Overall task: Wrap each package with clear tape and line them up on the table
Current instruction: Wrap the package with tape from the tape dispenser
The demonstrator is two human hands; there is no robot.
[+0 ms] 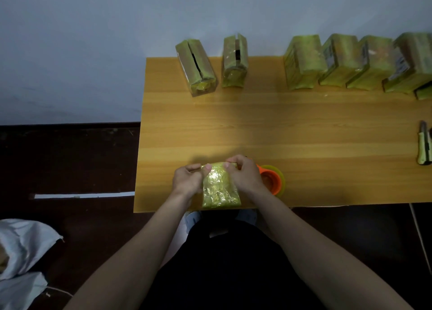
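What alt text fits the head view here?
Both hands, left and right, grip a tape-wrapped green package at the table's near edge, beside an orange tape roll; more packages line the far edge.

- Two bare forearms rise from the bottom edge toward the centre of the frame; no sleeves show on them.
- The left hand [187, 181] and the right hand [245, 175] wear no gloves, rings or watch.
- Black clothing covers the lap, lower centre.
- Light-coloured shoes show just below the table edge, blurred.
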